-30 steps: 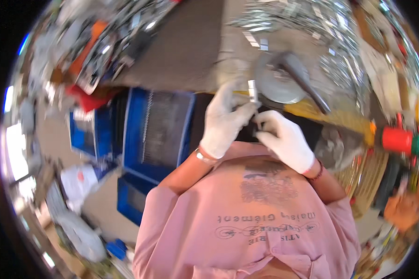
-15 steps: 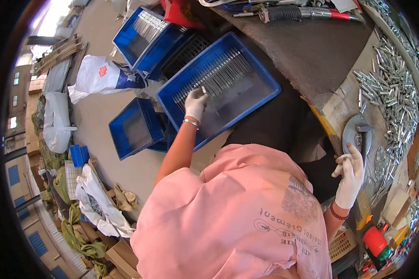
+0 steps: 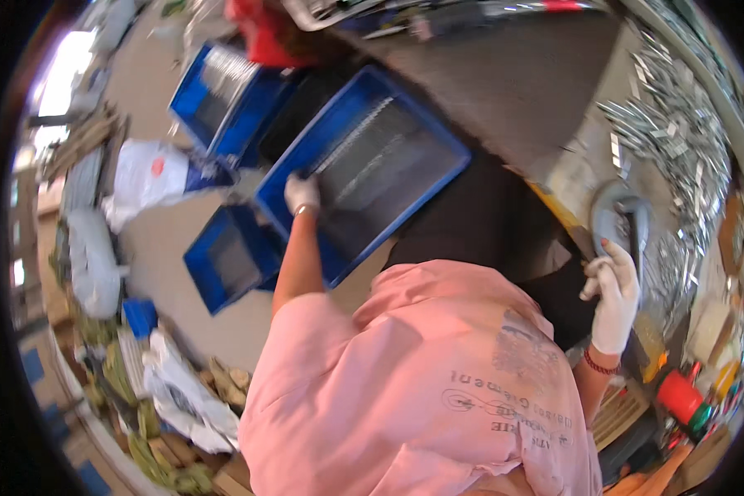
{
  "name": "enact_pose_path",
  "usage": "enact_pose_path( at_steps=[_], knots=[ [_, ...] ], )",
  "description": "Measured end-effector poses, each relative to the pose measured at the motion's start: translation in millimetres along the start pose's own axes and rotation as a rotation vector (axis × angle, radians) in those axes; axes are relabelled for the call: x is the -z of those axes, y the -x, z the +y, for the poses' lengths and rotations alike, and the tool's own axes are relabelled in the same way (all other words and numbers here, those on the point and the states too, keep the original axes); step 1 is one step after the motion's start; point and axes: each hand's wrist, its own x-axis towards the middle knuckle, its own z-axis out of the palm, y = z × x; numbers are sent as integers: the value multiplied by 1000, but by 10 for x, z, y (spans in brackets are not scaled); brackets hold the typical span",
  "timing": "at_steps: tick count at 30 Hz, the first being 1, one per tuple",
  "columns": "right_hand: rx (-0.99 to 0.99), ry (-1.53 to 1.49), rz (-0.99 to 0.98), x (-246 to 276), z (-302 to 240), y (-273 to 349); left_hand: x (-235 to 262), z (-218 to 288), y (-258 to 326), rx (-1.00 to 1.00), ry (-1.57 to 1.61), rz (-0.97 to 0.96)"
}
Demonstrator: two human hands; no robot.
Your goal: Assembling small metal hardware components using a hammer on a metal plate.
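two gloved hands work apart: the left hand point(image 3: 302, 193) grips the blue crate point(image 3: 438, 145) rim at centre. the right hand point(image 3: 613, 285) rests open beside a grey metal fixture point(image 3: 616, 219) at right. loaded with metal parts, the crate looks heavy and stiff; best held by its rim.

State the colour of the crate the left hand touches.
Blue crate, left hand on its rim; head view.

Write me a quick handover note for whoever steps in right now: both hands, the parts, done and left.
Left hand: gloved, down at the near-left rim of the big blue crate of metal pieces; grip unclear.
Right hand: gloved, resting by the grey round tool on the bench; whether it grips is unclear.
Done: metal pieces lie in the crate.
Left: loose metal parts are spread on the bench.
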Motion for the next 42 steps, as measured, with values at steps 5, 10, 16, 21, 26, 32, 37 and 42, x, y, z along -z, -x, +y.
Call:
enact_pose_path(
  at_steps=[5, 10, 16, 21, 26, 32, 37, 42],
  knots=[
    [-30, -58, -90, -2, -93, -32, 944, 1111, 353, -177, 605, 317],
    [-88, -136, -138, -5, -122, -15, 1986, 3101, 1089, -762, 813, 235],
    [-106, -59, -105, 164, -186, 196, 2360, 4868, 2101, -1529, 692, -301],
    [-8, 15, -46, 398, -150, 367, 1888, 5457, 2147, -1754, 341, -207],
    [215, 239, 167, 868, -90, 531, 2023, 5462, 2175, -1758, 194, -316],
    [83, 836, 729, 1701, 284, 118, 1911, 5274, 2161, -1680, 322, -407],
    [-44, 1077, 789, 1818, 305, -405, 1996, 5093, 2278, -1605, 423, -365],
    [-108, 1128, 759, 1816, 236, -565, 2210, 4940, 2664, -1572, 466, -501]
  ],
)
